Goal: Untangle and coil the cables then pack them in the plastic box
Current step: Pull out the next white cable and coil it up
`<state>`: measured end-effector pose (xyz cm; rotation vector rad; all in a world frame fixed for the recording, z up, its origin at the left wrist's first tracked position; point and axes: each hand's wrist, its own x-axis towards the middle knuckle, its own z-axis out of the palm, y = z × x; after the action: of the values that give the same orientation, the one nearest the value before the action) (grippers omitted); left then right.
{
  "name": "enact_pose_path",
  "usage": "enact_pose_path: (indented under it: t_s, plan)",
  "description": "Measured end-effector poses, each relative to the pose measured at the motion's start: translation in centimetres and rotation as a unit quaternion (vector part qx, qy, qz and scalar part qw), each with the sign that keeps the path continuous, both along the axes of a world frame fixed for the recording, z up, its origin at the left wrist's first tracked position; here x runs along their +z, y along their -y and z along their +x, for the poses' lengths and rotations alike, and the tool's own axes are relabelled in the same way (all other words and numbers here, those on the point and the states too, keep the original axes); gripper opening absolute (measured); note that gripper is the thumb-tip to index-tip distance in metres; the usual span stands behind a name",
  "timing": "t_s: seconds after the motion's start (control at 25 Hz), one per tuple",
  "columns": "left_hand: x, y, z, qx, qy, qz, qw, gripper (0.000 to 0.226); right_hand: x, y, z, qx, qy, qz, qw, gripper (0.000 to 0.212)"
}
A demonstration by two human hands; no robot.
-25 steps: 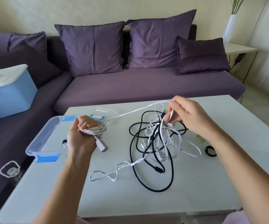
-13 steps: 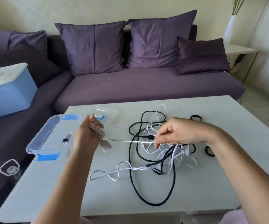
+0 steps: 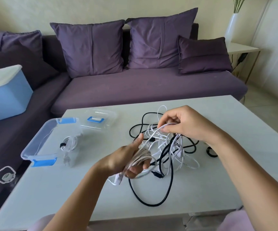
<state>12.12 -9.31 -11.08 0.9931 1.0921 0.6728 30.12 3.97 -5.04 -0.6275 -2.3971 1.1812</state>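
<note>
Head view: winding cable off the tangle point(image 3: 170, 147).
The left hand point(image 3: 126, 160) grips the white coil point(image 3: 141, 155) looped round its fingers. The right hand point(image 3: 185, 125), up and to the right, pinches the free strand point(image 3: 153, 134) leading from it above the worktop point(image 3: 218, 189). The plastic box point(image 3: 35, 143) lies left, nearer the left hand.

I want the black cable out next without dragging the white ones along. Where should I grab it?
Probably the big near loop of the black cable, from above on your side: there it lies flat on the table, clear of the white tangle and the white cable being coiled; farther back it threads through them.
</note>
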Motion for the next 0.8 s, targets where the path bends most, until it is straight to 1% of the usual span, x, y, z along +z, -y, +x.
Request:
enact_pose_path:
  t_s: [0.04, 0.08, 0.12, 0.16, 0.2, 0.24, 0.32, 0.36, 0.4, 0.48, 0.52, 0.56, 0.6, 0.64, 0.68, 0.72, 0.8]
  plan:
    - [0.2, 0.0, -0.2, -0.06, 0.107, -0.023, 0.992, 0.071, -0.4, -0.5, 0.1, -0.028, 0.0, -0.011, 1.0, 0.014]
    - [0.5, -0.1, -0.5, -0.108, 0.222, -0.04, 0.968, 0.065, -0.8, -0.8, 0.2, -0.048, 0.002, -0.034, 0.998, 0.012]
    - [0.7, -0.1, -0.9, -0.136, 0.326, -0.049, 0.934, 0.058, -1.1, -1.0, 0.2, -0.062, 0.004, -0.058, 0.996, 0.009]
    - [1.0, -0.2, -1.1, -0.136, 0.4, -0.041, 0.905, 0.053, -1.5, -1.0, 0.1, -0.075, 0.007, -0.074, 0.994, 0.008]
    - [1.1, -0.3, -1.5, -0.117, 0.444, -0.025, 0.888, 0.05, -1.7, -0.9, 0.0, -0.088, 0.01, -0.075, 0.993, 0.009]
    - [1.2, -0.4, -1.7, -0.086, 0.461, -0.011, 0.883, 0.05, -1.9, -0.8, -0.1, -0.101, 0.013, -0.061, 0.993, 0.011]
    - [0.6, -0.7, -2.6, -0.008, 0.47, 0.007, 0.883, 0.052, -2.0, -0.6, -0.1, -0.13, 0.027, 0.008, 0.991, 0.011]
    - [0.3, -0.7, -3.0, 0.029, 0.478, 0.014, 0.878, 0.052, -2.1, -0.4, 0.0, -0.14, 0.032, 0.046, 0.989, 0.01]
    - [0.1, -0.6, -3.2, 0.061, 0.5, 0.018, 0.864, 0.052, -2.3, 0.0, 0.0, -0.145, 0.032, 0.077, 0.986, 0.01]
    - [0.0, -0.5, -3.5, 0.114, 0.566, 0.021, 0.816, 0.052, -3.0, 1.2, -0.3, -0.142, 0.04, 0.128, 0.981, 0.009]
    - [0.0, -0.5, -3.5, 0.13, 0.606, 0.026, 0.785, 0.052, -3.5, 1.9, -0.7, -0.132, 0.053, 0.152, 0.978, 0.009]
    - [0.1, -0.4, -3.3, 0.148, 0.639, 0.033, 0.754, 0.051, -4.1, 2.6, -1.1, -0.118, 0.065, 0.168, 0.976, 0.009]
    - [0.4, -0.4, -3.0, 0.167, 0.66, 0.049, 0.731, 0.049, -4.8, 3.1, -1.5, -0.107, 0.075, 0.173, 0.976, 0.01]
    - [0.7, -0.4, -2.7, 0.203, 0.655, 0.072, 0.724, 0.045, -5.4, 3.4, -1.8, -0.1, 0.081, 0.169, 0.977, 0.009]
    - [1.0, -0.4, -2.4, 0.254, 0.625, 0.106, 0.73, 0.036, -5.8, 3.6, -2.0, -0.096, 0.083, 0.158, 0.979, 0.009]
    - [1.2, -0.4, -2.0, 0.326, 0.56, 0.136, 0.749, 0.027, -6.1, 3.8, -2.2, -0.093, 0.08, 0.142, 0.982, 0.009]
    - [1.3, -0.6, -1.0, 0.437, 0.374, 0.188, 0.796, 0.016, -6.2, 4.4, -2.6, -0.077, 0.076, 0.116, 0.987, 0.008]
